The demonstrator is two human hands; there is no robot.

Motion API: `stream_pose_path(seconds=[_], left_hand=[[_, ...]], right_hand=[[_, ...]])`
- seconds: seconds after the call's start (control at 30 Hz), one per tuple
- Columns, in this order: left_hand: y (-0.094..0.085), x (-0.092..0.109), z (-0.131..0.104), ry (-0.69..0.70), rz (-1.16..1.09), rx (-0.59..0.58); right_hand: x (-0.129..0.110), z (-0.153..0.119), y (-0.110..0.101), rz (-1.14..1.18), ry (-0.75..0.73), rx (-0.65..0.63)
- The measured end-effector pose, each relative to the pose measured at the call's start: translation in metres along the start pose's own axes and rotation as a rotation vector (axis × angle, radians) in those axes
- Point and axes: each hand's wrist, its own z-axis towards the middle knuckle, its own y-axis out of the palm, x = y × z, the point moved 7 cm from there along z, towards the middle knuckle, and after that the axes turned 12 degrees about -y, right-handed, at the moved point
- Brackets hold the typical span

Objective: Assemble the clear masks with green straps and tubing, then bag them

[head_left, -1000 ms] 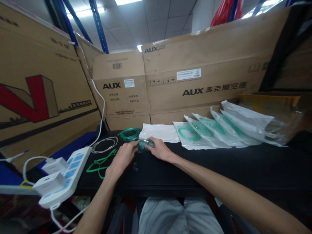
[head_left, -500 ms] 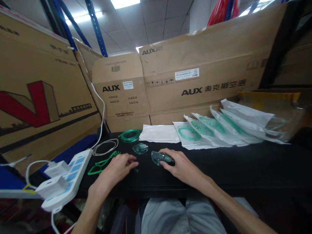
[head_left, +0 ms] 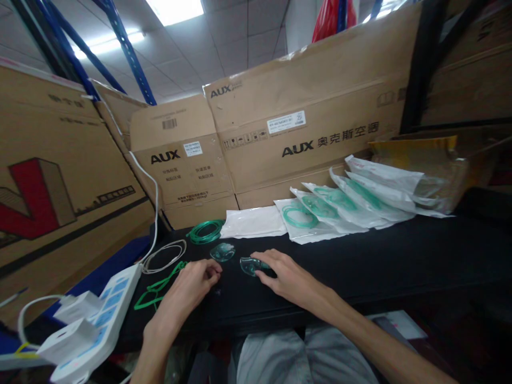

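Observation:
My right hand point(head_left: 286, 274) has its thumb and fingers around a clear mask piece point(head_left: 250, 265) low over the black table point(head_left: 340, 272). My left hand point(head_left: 200, 277) has its fingers curled together at the table, right of a green elastic strap point(head_left: 154, 293); whatever lies between its fingertips is too small to make out. Between and behind the hands lies another clear mask piece point(head_left: 223, 252). Coiled green tubing point(head_left: 205, 232) rests farther back, beside a flat white packet point(head_left: 254, 222).
Several packets with green tubing point(head_left: 300, 216) lean in a row at the back right. At left are a white power strip point(head_left: 106, 314) with plugs and a coiled pale cable point(head_left: 164, 256). Cardboard boxes point(head_left: 256, 170) wall the back.
The whole view has shifted and tilted, so the table items appear farther left. Both hands keep nearly the same poses, the right still at the mask piece.

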Motion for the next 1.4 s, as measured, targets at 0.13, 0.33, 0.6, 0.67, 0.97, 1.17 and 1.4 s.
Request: stream_pose_path(seconds=[0.13, 0.33, 0.6, 0.67, 0.97, 1.17, 1.4], left_hand=[[-0.004, 0.001, 0.008, -0.017, 0.006, -0.002], [0.003, -0.006, 0.011, -0.027, 0.003, -0.13], [0.0, 0.015, 0.007, 0.047, -0.069, -0.066], [-0.002, 0.028, 0.005, 0.075, -0.104, -0.017], [0.006, 0.044, -0.003, 0.172, -0.137, -0.109], [0.014, 0.034, -0.001, 0.201, -0.186, -0.204], [0.016, 0.045, 0.005, 0.297, -0.196, -0.132]], right_hand=[[0.0, 0.0, -0.003, 0.005, 0.019, 0.01], [0.001, 0.0, -0.002, 0.045, 0.026, -0.027], [0.003, 0.0, 0.001, 0.04, 0.008, -0.036], [0.002, -0.001, -0.001, 0.015, 0.006, -0.028], [-0.002, -0.005, -0.004, -0.128, 0.067, -0.114], [0.007, -0.004, -0.004, -0.06, 0.07, -0.073], [0.01, -0.002, -0.007, -0.039, 0.093, -0.037]])
